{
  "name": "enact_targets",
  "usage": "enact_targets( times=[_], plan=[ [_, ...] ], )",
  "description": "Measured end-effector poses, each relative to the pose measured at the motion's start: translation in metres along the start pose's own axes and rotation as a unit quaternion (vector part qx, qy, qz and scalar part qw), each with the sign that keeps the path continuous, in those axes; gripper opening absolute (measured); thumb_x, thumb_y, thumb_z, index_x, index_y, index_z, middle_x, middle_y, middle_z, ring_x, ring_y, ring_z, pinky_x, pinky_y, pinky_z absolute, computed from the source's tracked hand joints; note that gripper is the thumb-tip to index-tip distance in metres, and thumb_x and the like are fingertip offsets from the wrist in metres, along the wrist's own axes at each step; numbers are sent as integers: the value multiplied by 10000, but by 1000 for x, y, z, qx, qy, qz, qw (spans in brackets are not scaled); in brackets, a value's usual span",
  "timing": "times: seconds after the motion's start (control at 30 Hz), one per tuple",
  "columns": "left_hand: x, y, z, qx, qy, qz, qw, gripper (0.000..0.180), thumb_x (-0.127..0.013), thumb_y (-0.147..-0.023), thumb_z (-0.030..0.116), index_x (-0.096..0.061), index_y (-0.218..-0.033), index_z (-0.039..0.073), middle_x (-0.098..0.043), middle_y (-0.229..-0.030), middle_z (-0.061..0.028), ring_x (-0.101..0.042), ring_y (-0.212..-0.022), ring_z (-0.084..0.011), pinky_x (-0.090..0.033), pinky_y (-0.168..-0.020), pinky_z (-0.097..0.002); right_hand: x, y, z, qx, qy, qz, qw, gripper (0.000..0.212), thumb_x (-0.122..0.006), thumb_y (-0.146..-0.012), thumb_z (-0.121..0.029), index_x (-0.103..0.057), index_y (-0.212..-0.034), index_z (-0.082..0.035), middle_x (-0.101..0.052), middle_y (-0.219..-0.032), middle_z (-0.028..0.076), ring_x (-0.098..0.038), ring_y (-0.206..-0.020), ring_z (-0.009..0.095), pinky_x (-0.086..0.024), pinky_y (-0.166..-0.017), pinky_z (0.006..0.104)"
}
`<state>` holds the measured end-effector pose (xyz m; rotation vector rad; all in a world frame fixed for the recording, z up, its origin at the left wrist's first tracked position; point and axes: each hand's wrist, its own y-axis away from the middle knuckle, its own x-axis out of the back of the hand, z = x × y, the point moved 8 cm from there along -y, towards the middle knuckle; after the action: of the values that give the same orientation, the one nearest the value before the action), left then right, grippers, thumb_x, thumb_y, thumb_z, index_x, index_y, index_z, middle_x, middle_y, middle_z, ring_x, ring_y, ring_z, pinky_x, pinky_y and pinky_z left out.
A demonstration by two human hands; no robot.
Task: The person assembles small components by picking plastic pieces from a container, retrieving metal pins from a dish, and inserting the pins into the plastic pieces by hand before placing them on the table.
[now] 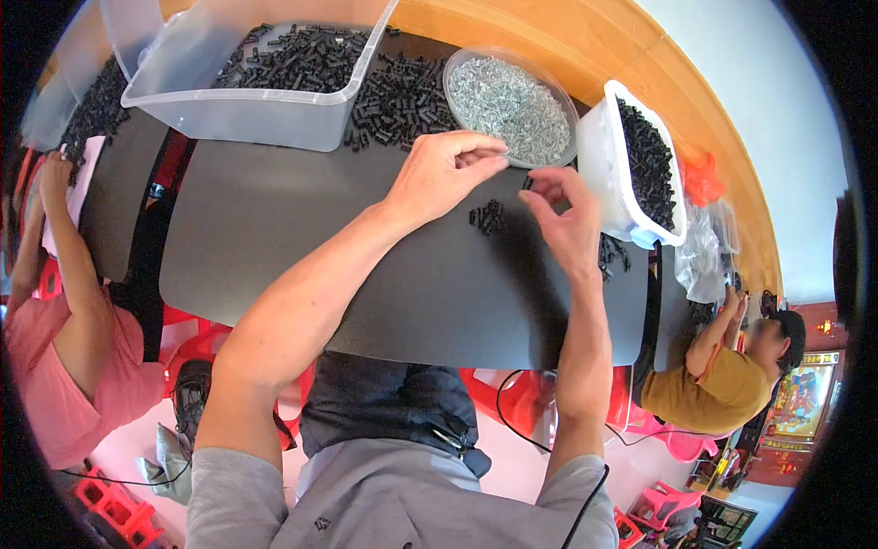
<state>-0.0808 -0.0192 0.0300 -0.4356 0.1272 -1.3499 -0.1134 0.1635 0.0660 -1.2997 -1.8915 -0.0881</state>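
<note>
My right hand (569, 212) pinches a small black tubular part (528, 183) between thumb and fingertips, just in front of a round clear bowl (575, 137). Close to the bowl's near rim, my left hand (444, 174) has thumb and forefinger brought together; whatever is between them is too small to make out. Tiny silvery pieces (512, 102) fill the bowl. A small pile of black parts (487, 217) lies on the dark table (302, 220) between my hands. More loose black parts (611, 256) lie beside my right wrist.
A large clear bin (247, 123) with black parts stands far left, and a heap of black parts (402, 99) lies beside it. At the right, a white tub (601, 183) holds black parts. One person (64, 366) sits left, another (718, 389) right, both with hands at tables.
</note>
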Motion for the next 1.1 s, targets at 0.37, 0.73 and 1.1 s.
enact_targets(
  times=[0.37, 0.73, 1.1],
  plan=[
    [-33, 3, -10, 150, 237, -154, 947, 215, -712, -907, 63, -721, -1092, -46, -743, -956, -91, -678, -826, -120, -558, -758, -256, -14, 7, -36, 164, 105, 49, 980, 232, -784, -748, -59, -687, -956, -86, -657, -808, 47, -608, -657, 233, -490, -629, 348],
    [-9, -5, -33, 147, 308, -10, 940, 244, -682, -951, 130, -687, -1119, -47, -725, -938, -112, -678, -772, -148, -543, -702, -268, 12, -37, -8, 55, 143, 66, 986, 124, -740, -836, -64, -696, -951, -43, -679, -862, 101, -646, -695, 267, -519, -640, 369],
    [-4, -4, -40, 183, 359, 27, 915, 288, -690, -942, 121, -654, -1176, -42, -727, -970, -135, -692, -818, -165, -559, -740, -271, -23, -87, 33, -6, 228, -108, 968, 165, -664, -815, -73, -756, -949, -100, -720, -983, 152, -697, -918, 336, -549, -799, 436]
  ],
)
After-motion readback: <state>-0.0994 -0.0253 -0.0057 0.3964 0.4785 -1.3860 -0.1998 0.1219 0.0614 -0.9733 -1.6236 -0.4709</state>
